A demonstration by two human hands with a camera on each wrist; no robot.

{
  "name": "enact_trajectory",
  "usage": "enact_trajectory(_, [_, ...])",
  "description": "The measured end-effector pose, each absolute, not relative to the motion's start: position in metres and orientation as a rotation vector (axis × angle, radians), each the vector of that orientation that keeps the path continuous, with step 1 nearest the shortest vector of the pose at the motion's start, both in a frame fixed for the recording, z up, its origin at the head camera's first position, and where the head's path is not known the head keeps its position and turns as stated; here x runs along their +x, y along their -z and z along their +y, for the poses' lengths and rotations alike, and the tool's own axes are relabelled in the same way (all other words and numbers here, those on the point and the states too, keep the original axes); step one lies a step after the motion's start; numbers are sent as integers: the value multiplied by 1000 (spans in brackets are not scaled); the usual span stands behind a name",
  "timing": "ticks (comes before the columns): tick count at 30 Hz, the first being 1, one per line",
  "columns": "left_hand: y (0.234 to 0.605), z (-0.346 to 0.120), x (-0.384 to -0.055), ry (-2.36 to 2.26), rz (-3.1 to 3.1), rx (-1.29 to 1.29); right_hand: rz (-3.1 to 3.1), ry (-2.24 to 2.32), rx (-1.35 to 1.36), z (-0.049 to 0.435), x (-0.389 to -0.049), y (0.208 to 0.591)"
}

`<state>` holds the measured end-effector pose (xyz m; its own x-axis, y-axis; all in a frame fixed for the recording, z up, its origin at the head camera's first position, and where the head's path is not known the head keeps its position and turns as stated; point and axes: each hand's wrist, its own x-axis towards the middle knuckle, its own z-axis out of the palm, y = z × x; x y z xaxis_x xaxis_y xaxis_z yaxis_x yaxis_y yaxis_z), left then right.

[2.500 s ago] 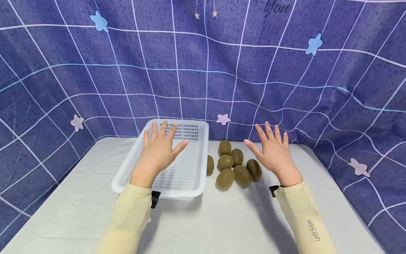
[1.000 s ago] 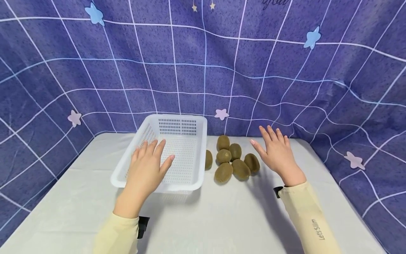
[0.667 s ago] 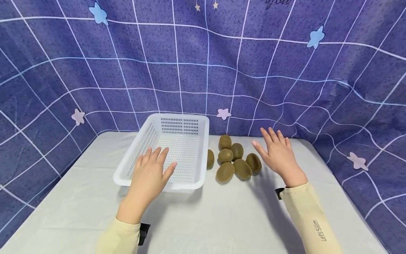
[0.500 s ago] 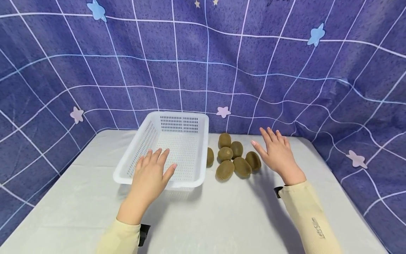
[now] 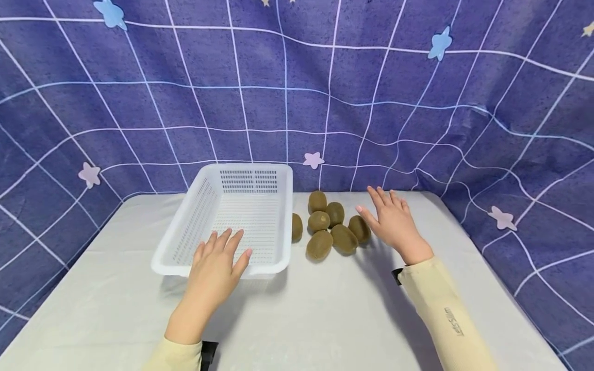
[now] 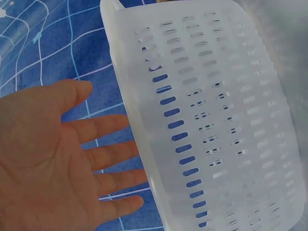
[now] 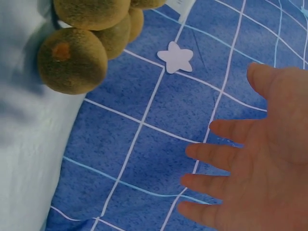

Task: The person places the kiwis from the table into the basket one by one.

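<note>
A white perforated plastic basket [image 5: 284,221] stands on the table, with nothing visible inside it. My left hand [image 5: 214,273] hovers at its front rim, fingers spread and holding nothing; in the left wrist view the fingertips [image 6: 130,202] come up close beside the basket wall [image 6: 202,115]. Several brown kiwifruit [image 5: 319,245] lie in a loose cluster right of the basket. One kiwifruit [image 5: 297,228] sits against the basket's right side, partly hidden by it. My right hand [image 5: 394,222] hovers just right of the cluster, fingers spread, holding nothing. In the right wrist view a kiwifruit [image 7: 72,72] shows its stem end.
A white cloth covers the table [image 5: 315,319]. Behind it and at both sides hangs a purple-blue curtain [image 5: 260,118] with grid lines and stars, close to the basket's back rim. Each wrist wears a black strap [image 5: 209,354] below a pale yellow sleeve [image 5: 445,314].
Over the earlier frames my left hand has drawn back toward me from above the basket to its front rim. My right hand has barely moved. Basket and kiwifruit stay in place; the view shifts slightly.
</note>
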<state>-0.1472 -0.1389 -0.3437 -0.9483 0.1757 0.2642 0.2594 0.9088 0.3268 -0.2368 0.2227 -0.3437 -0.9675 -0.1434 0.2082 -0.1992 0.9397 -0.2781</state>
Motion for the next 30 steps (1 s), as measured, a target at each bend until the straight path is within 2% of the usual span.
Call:
enact_trajectory(7, [345, -147, -142, 540, -2854, -319, -2930, -446, 277, 214, -242, 346])
enact_trajectory(30, [360, -136, -134, 340, -2842, -307, -2966, -451, 255, 227, -230, 356])
